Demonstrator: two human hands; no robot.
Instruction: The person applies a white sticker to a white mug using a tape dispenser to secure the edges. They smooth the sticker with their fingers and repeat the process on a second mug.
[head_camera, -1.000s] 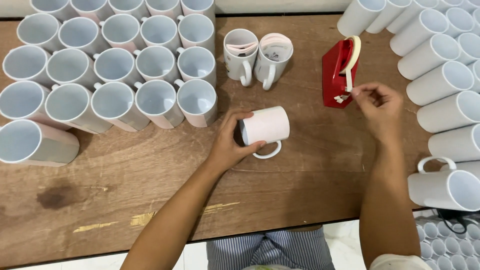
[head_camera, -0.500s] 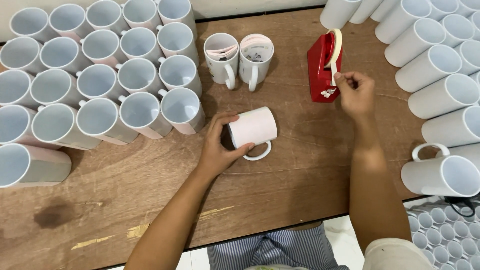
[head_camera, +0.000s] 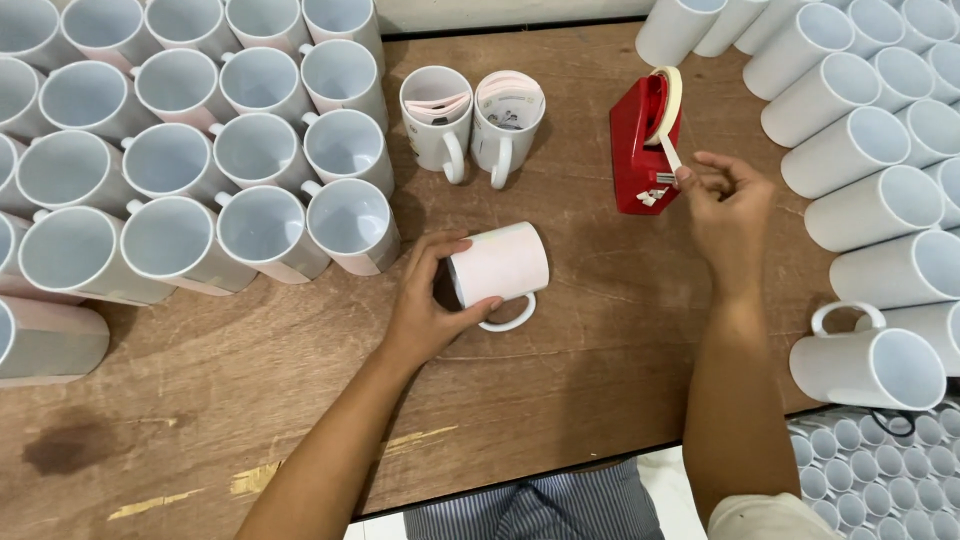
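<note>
A white mug (head_camera: 502, 268) wrapped in a pale pink sheet lies on its side on the wooden table (head_camera: 600, 380), handle toward me. My left hand (head_camera: 425, 300) grips its open end and holds it down. My right hand (head_camera: 728, 205) pinches the loose end of the tape at a red tape dispenser (head_camera: 643, 145) with a cream roll, to the right of the mug. The tape strip runs from the roll down to my fingertips.
Two upright mugs (head_camera: 470, 125) with rolled sheets inside stand behind the lying mug. Several mugs wrapped in pale sheets (head_camera: 200, 170) crowd the left side. Several plain white mugs (head_camera: 880, 190) lie stacked at the right edge, more below the table at the lower right.
My right hand has stayed at the dispenser, now pinching the tape end at its cutter. My left hand keeps its hold on the lying mug. The view has shifted slightly.
</note>
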